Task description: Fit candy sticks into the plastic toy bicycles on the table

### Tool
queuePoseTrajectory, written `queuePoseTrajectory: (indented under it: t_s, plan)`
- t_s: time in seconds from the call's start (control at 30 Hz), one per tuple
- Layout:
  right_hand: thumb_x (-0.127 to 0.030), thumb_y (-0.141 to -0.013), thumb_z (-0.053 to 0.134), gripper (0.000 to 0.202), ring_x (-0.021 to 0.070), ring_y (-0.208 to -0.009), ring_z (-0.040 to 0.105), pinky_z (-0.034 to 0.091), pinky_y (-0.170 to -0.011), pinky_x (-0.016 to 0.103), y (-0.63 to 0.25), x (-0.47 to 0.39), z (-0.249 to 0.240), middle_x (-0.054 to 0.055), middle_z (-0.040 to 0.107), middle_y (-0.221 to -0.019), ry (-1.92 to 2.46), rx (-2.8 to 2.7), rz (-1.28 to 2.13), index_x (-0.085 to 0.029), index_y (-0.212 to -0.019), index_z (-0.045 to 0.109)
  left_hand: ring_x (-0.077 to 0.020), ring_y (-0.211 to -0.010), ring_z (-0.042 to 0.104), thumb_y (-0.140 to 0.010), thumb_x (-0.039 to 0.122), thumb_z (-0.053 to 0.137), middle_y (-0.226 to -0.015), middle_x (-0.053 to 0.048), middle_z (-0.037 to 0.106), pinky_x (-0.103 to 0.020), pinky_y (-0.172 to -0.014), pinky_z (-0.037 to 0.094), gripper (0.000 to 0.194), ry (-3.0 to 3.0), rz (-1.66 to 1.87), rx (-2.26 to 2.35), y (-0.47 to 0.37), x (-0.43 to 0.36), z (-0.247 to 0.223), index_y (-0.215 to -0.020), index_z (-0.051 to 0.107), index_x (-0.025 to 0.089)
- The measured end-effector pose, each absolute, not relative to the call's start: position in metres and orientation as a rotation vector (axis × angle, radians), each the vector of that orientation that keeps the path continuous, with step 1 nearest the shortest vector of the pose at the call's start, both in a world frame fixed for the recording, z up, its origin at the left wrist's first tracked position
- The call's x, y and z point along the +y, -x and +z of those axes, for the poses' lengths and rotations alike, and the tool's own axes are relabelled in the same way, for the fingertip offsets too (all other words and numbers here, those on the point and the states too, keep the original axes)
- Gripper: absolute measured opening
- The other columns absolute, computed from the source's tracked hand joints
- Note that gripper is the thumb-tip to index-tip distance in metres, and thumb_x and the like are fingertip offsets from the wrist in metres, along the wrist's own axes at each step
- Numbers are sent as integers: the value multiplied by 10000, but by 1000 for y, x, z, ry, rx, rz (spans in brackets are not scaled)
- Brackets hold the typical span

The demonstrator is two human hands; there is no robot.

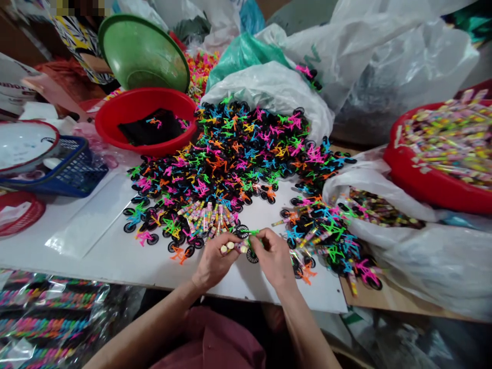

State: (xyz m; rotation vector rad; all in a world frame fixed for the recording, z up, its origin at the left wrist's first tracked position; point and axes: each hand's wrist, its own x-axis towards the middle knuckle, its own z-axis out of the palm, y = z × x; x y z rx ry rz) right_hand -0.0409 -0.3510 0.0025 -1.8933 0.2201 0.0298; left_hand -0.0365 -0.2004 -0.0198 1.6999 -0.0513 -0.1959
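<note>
My left hand (216, 260) is closed round several candy tubes (229, 247) with pale ends, near the table's front edge. Close beside it, my right hand (272, 255) pinches a green toy bicycle with black wheels (252, 254), which lies between the two hands. Just beyond my left hand, more candy tubes (209, 218) rest on a large heap of colourful toy bicycles (230, 154). A smaller pile of bicycles mixed with tubes (330, 236) is to the right of my right hand.
A red basin (146, 146) and a tilted green basin (144, 56) stand at the back left, a blue basket (73, 177) at the left. On the right are a red tub of tubes (430, 179) and an open plastic bag (423, 246). Packed bicycles (46, 323) lie at the lower left.
</note>
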Motion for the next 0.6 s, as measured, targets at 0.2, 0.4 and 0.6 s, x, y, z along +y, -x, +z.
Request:
queuePoseTrajectory:
  t_s: [0.2,0.4,0.6]
  plan:
    - [-334,-807,515,190,119,-500,459,329,-492,236,40,-362,8,-30,522,-548,2193,112,-81,-203,-671,540,-111,-569,501,-725,345,657,-654,-1,619,-212,-537,378,185,-1635,-223,42,33,-225,-33,-785,662,170]
    - [-451,-788,547,295,240,-741,561,418,-663,348,14,-459,68,89,636,-794,2767,251,-469,-184,-838,661,-143,-671,573,-724,433,645,-802,-62,649,-247,-617,449,328,-1414,-317,129,8,-214,-23,-860,642,134]
    - [-239,-811,539,237,312,-926,553,414,-699,363,-83,-422,22,206,611,-953,3074,237,-66,-74,-958,625,-97,-570,503,-708,339,685,-666,-39,604,-209,-516,372,330,-1173,-477,77,10,-215,-19,-933,633,103]
